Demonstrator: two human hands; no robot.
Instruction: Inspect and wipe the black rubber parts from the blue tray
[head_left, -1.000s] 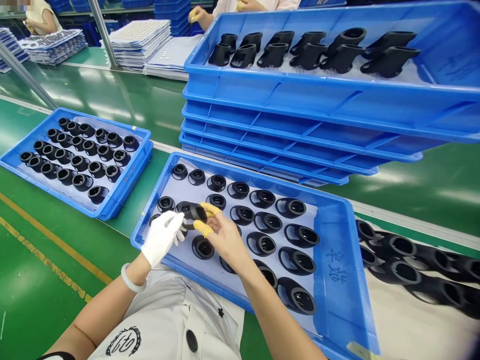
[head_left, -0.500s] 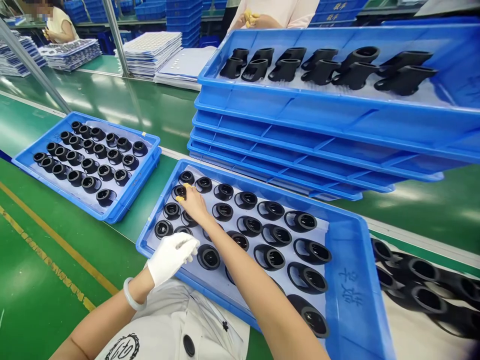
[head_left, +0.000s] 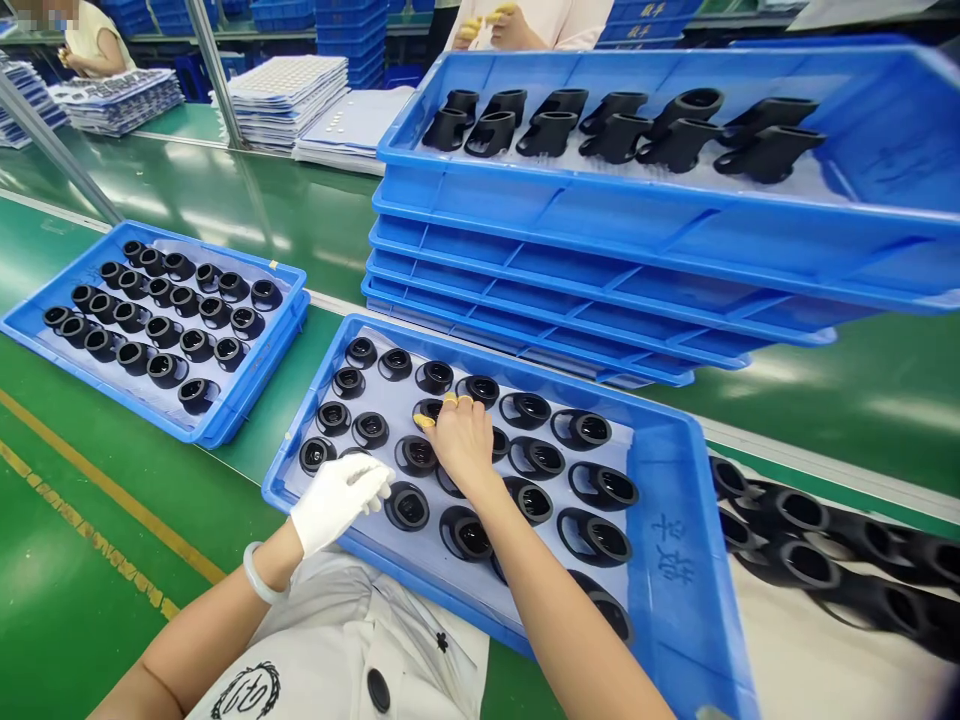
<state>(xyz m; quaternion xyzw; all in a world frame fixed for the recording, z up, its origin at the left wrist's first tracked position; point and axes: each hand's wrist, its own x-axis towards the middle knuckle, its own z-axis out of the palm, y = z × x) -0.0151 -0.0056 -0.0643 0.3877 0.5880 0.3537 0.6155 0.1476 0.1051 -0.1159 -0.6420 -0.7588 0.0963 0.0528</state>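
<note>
Rows of glossy black cup-like pieces [head_left: 407, 507] stand on a white sheet in a blue tray [head_left: 675, 620] before me. My right hand [head_left: 465, 440], with yellow covers on its fingertips, reaches over the middle-left of the tray. Its thumb and fingers close on the rim of a black piece [head_left: 427, 411] in the second row from the back; the palm side is hidden. Wearing a white glove, my left hand [head_left: 341, 500] hovers over the tray's near left edge, fingers curled together, nothing visible in them.
Another blue tray [head_left: 259, 375] of black pieces lies at left. Behind stand stacked blue trays [head_left: 525, 225], the top one holding black pieces. More black pieces [head_left: 806, 560] lie at right on a pale surface. A person's hands [head_left: 491, 28] and paper stacks [head_left: 289, 100] show beyond.
My right hand has left the black piece near the tray's left end and moved right to another one. My left hand has barely moved. The view has shifted slightly.
</note>
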